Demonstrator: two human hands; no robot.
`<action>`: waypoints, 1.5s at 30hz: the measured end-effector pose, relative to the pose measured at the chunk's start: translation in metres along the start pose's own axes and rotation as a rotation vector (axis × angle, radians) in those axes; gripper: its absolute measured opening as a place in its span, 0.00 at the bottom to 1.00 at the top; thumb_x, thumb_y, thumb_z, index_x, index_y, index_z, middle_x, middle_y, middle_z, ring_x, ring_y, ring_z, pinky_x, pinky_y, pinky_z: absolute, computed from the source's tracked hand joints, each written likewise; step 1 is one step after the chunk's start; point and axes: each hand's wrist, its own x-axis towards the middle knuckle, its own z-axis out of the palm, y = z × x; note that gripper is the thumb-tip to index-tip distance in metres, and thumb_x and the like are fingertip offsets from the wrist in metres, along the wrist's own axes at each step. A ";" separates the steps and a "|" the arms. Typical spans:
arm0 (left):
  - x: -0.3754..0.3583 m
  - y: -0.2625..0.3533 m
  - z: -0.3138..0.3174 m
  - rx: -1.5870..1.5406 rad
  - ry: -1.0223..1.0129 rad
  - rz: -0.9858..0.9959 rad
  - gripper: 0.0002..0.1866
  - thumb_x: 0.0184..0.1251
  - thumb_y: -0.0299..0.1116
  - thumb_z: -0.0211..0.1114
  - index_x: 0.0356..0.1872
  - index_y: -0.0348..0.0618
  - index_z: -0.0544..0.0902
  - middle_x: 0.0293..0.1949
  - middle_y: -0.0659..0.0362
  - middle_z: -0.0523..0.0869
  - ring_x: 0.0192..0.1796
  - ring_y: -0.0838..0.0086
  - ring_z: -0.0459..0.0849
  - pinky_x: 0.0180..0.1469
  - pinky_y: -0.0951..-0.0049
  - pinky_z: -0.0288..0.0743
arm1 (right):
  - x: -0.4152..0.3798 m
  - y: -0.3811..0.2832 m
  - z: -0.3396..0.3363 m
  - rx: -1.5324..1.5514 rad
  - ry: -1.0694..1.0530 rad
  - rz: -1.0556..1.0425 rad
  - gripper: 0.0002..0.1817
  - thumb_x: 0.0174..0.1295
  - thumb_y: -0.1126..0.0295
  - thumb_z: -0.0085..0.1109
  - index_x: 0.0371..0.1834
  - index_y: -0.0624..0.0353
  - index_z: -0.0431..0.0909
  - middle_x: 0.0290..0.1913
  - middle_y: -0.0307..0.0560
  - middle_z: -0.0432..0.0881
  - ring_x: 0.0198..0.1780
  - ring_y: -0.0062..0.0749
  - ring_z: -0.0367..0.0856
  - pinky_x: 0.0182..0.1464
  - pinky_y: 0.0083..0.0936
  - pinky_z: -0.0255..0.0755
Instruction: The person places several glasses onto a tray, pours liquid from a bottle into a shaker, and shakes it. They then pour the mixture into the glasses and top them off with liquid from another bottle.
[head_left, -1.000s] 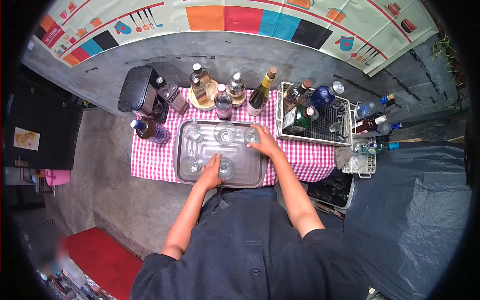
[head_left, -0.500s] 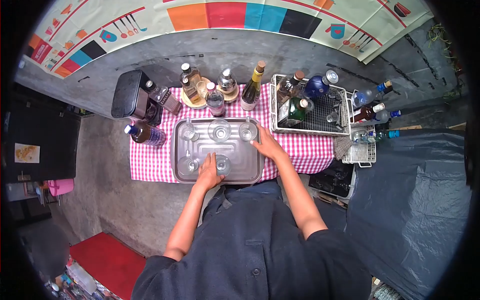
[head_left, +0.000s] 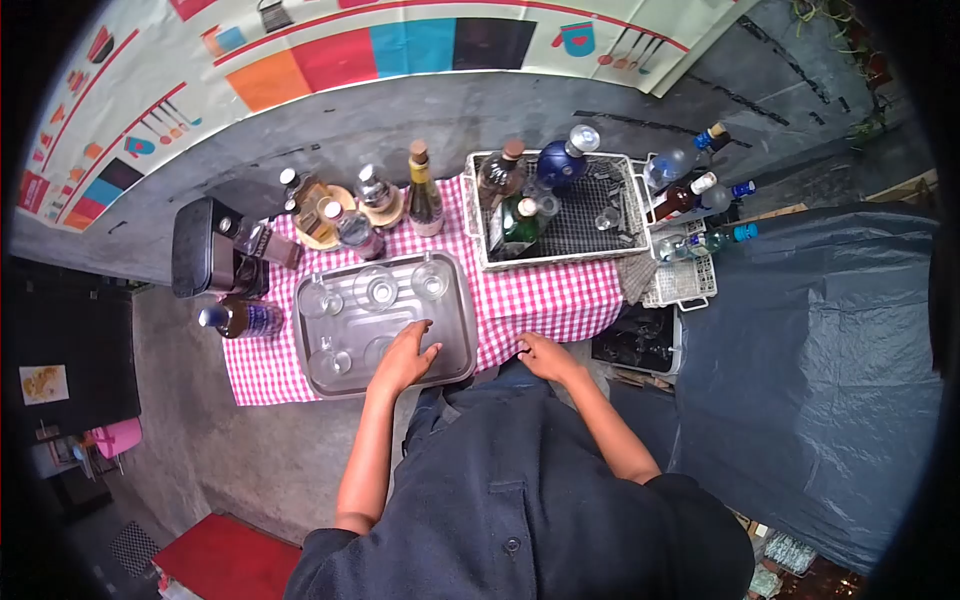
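Note:
My left hand (head_left: 403, 362) is open, thumb apart from the fingers, above the front right part of a grey tray (head_left: 464, 335). Beside it, a clear glass (head_left: 377, 350) is partly hidden by the fingers. Other clear glasses stand in the tray: a handled glass (head_left: 328, 362) at front left, another (head_left: 320, 297) at back left, a wide round one (head_left: 378, 288) at back middle and one (head_left: 430, 280) at back right. My right hand (head_left: 548, 358) hovers at the front edge of the checked tablecloth (head_left: 550, 305), fingers loosely bent and apart, holding nothing visible.
Behind the tray stand several bottles, including a yellow-necked one (head_left: 425, 200), and a metal shaker (head_left: 375, 190). A white wire basket (head_left: 560, 258) with bottles is at right, more bottles beyond it. A black appliance (head_left: 205, 245) and a blue-capped bottle (head_left: 240, 318) stand left.
My right hand has left the back right glass and drawn back to the table's front edge. My left hand remains over the tray's front right. The view has turned rightward.

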 end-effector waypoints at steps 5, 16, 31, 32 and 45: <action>0.032 0.028 0.035 -0.022 -0.026 -0.003 0.26 0.65 0.36 0.65 0.61 0.32 0.73 0.58 0.42 0.79 0.62 0.53 0.77 0.64 0.61 0.70 | 0.005 0.012 -0.040 0.055 0.098 -0.039 0.24 0.63 0.69 0.58 0.63 0.64 0.70 0.50 0.57 0.78 0.48 0.45 0.81 0.53 0.36 0.74; 0.093 0.085 0.080 0.073 0.114 0.076 0.33 0.61 0.35 0.65 0.65 0.30 0.65 0.65 0.36 0.67 0.68 0.43 0.67 0.70 0.58 0.64 | 0.043 0.030 -0.151 0.134 0.308 -0.198 0.25 0.63 0.74 0.55 0.65 0.62 0.66 0.53 0.55 0.76 0.50 0.40 0.80 0.55 0.33 0.74; 0.118 0.090 0.134 0.372 0.192 -0.325 0.48 0.62 0.36 0.65 0.79 0.57 0.45 0.79 0.51 0.43 0.79 0.48 0.46 0.72 0.36 0.51 | 0.129 0.031 -0.228 0.065 0.125 -0.400 0.34 0.63 0.68 0.59 0.71 0.61 0.57 0.62 0.58 0.68 0.61 0.52 0.76 0.61 0.40 0.72; 0.119 0.093 0.135 0.387 0.166 -0.346 0.50 0.61 0.38 0.66 0.79 0.55 0.42 0.79 0.49 0.40 0.79 0.48 0.43 0.72 0.35 0.48 | 0.134 0.029 -0.230 0.025 0.128 -0.388 0.36 0.62 0.67 0.60 0.72 0.60 0.55 0.64 0.59 0.67 0.63 0.54 0.74 0.62 0.42 0.71; 0.128 0.098 0.151 0.327 0.153 -0.440 0.56 0.58 0.42 0.68 0.78 0.47 0.35 0.78 0.43 0.39 0.80 0.47 0.38 0.73 0.36 0.45 | 0.177 0.026 -0.210 -0.070 0.048 -0.465 0.44 0.56 0.69 0.67 0.74 0.45 0.51 0.68 0.62 0.64 0.62 0.65 0.72 0.62 0.49 0.71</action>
